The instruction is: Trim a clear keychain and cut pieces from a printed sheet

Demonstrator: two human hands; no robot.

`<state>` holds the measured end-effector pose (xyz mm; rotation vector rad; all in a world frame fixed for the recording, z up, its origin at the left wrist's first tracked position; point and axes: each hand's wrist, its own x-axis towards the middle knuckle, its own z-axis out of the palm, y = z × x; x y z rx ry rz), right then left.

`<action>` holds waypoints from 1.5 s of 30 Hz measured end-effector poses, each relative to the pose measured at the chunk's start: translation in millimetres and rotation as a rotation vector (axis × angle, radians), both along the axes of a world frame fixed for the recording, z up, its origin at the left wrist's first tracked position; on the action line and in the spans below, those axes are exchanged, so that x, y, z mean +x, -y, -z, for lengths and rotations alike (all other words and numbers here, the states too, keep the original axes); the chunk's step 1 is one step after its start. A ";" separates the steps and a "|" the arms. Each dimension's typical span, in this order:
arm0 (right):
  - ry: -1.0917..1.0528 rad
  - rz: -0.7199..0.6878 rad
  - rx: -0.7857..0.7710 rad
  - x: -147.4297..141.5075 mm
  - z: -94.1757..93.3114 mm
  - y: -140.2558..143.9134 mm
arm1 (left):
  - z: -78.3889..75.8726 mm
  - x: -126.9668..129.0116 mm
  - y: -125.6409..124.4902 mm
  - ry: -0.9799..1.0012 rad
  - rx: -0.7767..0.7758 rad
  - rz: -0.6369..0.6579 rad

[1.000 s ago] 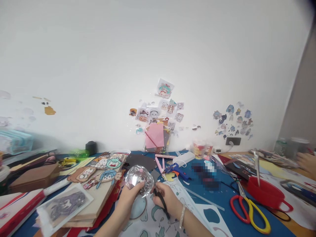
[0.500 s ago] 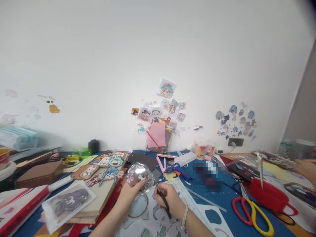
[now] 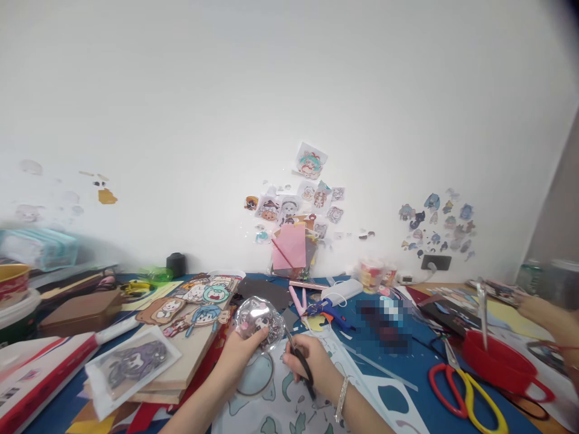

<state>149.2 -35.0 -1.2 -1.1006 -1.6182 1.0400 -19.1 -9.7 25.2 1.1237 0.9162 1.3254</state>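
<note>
My left hand (image 3: 238, 357) holds up a clear, shiny round plastic piece with a cartoon sticker (image 3: 261, 322) on it, gripping its lower edge. My right hand (image 3: 311, 363) is closed around small black scissors (image 3: 298, 360), whose blades point up toward the right edge of the plastic piece. Both hands hover low over a patterned paper sheet (image 3: 289, 404) at the near middle of the blue table (image 3: 407, 386). A bracelet sits on my right wrist.
Red-and-yellow scissors (image 3: 461, 386) and a red cup (image 3: 497, 361) lie at the right. A blue glue gun (image 3: 328, 310) sits behind my hands. Cartoon cutouts on wooden boards (image 3: 190, 337) fill the left. Another person's hand (image 3: 540, 310) reaches in at far right. Stickers cover the wall.
The view has drifted slightly left and down. My hands stay together with the plastic piece and the scissors; the other person's hand has come further in at the right.
</note>
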 end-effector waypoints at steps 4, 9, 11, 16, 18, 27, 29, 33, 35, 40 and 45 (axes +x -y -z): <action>-0.013 -0.009 -0.004 0.6 -6.3 4.5 | -3.9 0.0 4.7 -0.032 0.024 0.054; 0.011 0.045 0.010 -1.3 -6.9 5.9 | -4.0 0.9 6.9 -0.072 -0.003 0.062; 0.030 0.091 0.010 -2.7 -5.8 5.6 | -3.5 0.7 5.6 -0.044 -0.002 0.044; 0.038 0.103 0.022 -3.4 -5.6 5.7 | -3.3 -0.3 3.2 -0.042 -0.009 0.026; 0.033 0.090 0.036 -1.9 -5.9 5.8 | -1.8 -0.9 2.1 -0.062 0.009 0.032; 0.003 -0.044 -0.030 0.2 -10.1 7.1 | -1.1 -6.9 -2.9 -0.137 0.061 0.146; -0.023 -0.053 -0.044 -1.3 -12.1 8.6 | -3.7 -7.1 -1.2 -0.175 0.068 0.138; 0.017 0.013 -0.080 -2.2 -12.1 8.6 | -4.8 -7.3 2.0 -0.194 0.070 0.144; 0.056 0.060 -0.080 -2.0 -9.6 6.9 | -3.4 -7.6 2.3 -0.178 0.071 0.154; 0.080 0.103 -0.068 -1.7 -1.3 2.7 | -1.3 -6.6 1.0 -0.162 0.078 0.131; 0.068 0.077 -0.043 -0.8 3.1 1.3 | 0.7 -6.0 -1.4 -0.130 0.045 0.117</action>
